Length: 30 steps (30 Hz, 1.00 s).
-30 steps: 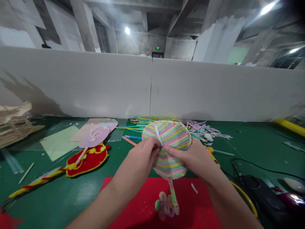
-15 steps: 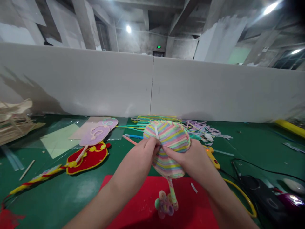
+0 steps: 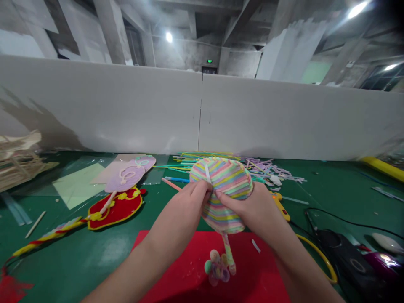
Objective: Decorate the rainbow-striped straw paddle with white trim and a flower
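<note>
A round fan (image 3: 230, 179) covered in pastel pink, yellow, green and purple stripes is held upright above a red sheet (image 3: 176, 269). My right hand (image 3: 244, 206) grips its right side, the thumb flat across the striped face and the other fingers hidden behind. With fingers pinched together, my left hand (image 3: 195, 198) presses at the middle of the fan, on the lower end of a narrow white strip (image 3: 207, 173). Below hangs the fan's striped handle (image 3: 229, 254), with a cluster of translucent pastel rings (image 3: 217, 267) beside its tip.
On the left lie a red fan (image 3: 118, 208) with yellow trim and a lilac fan (image 3: 126, 174). Pipe cleaners (image 3: 186, 162) and purple scraps (image 3: 268, 168) are heaped behind. A yellow glue gun (image 3: 280, 206) and black cable (image 3: 353, 219) are at right. A white panel (image 3: 126, 109) closes the back.
The right thumb has shifted slightly away from the left fingertips. Otherwise both hands and the fan keep nearly the same pose; the view has moved a little.
</note>
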{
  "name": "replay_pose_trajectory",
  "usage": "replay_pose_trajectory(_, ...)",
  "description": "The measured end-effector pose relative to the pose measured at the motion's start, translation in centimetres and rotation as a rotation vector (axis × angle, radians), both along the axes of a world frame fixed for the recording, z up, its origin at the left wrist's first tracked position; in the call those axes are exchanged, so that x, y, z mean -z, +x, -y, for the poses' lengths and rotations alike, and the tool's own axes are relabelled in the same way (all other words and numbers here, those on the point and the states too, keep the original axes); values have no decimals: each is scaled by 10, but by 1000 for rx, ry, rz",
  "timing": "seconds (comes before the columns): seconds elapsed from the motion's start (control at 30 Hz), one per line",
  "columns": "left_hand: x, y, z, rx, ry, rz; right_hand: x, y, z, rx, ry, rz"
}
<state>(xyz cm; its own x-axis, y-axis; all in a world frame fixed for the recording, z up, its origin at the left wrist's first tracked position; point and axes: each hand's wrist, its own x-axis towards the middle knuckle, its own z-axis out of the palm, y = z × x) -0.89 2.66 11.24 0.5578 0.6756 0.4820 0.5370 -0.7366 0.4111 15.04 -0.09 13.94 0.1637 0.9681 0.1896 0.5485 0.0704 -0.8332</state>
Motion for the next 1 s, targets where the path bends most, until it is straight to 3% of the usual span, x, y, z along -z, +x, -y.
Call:
replay_pose_trajectory(0.37, -4, 1, 2, -29, 2, -32, 0, 3, 0, -31, -19, -67)
replay_pose_trajectory(1.0, -8, 1, 0, -55, -24, 44, 14, 25, -16, -335, -179, -458)
